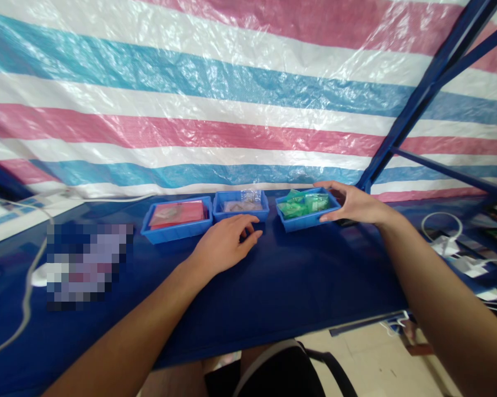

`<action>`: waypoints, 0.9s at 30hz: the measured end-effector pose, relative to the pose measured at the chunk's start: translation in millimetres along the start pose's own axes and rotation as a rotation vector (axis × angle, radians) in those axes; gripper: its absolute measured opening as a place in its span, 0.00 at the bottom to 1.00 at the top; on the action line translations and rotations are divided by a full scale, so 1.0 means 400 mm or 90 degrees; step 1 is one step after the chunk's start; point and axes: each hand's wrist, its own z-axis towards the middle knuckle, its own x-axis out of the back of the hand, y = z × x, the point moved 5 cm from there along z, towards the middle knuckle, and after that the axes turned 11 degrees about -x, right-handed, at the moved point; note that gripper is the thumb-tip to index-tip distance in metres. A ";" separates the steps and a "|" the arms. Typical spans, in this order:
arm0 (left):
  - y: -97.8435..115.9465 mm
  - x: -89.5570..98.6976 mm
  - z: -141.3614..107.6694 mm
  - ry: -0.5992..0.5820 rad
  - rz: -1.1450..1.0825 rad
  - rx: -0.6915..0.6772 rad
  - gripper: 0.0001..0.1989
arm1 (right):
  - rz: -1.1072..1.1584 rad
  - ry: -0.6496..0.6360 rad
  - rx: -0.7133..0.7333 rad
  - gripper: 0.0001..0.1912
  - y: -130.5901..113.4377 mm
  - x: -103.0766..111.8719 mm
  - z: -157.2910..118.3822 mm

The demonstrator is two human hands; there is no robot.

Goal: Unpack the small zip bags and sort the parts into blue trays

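My right hand [354, 203] grips the right end of a blue plastic bin [308, 222], thumb at the near side and fingers at the far side. Green plastic packets [300, 204] fill this bin, which sits slightly askew on the blue tabletop. My left hand [227, 242] hovers or rests just in front of the middle blue bin [220, 215], fingers curled and apart from the thumb, nothing visible between them. Clear plastic packets [243, 205] lie in that middle bin. Left of it, another blue bin [178, 233] holds red flat packets [176, 214].
Behind the blue table [273, 298] hangs a striped plastic sheet [232, 132]. A blue metal frame [414, 110] rises at the right. White cables and adapters [471, 264] lie there; another cable [27, 298] runs at the left, beside a pixelated patch.
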 end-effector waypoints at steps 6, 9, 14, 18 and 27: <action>0.015 -0.023 -0.012 -0.086 0.005 -0.023 0.46 | 0.075 -0.030 0.008 0.58 -0.025 0.021 -0.033; 0.022 -0.025 -0.014 -0.085 -0.014 -0.026 0.49 | 0.134 -0.027 0.059 0.59 -0.053 0.011 -0.041; 0.025 -0.030 -0.009 -0.096 -0.042 -0.015 0.51 | 0.252 -0.030 0.119 0.60 -0.095 -0.045 -0.039; 0.023 -0.030 -0.003 -0.090 -0.077 -0.005 0.46 | 0.338 -0.007 0.154 0.57 -0.117 -0.106 -0.032; 0.025 -0.020 -0.003 -0.072 -0.087 -0.056 0.43 | 0.258 -0.074 0.109 0.41 -0.075 -0.230 -0.016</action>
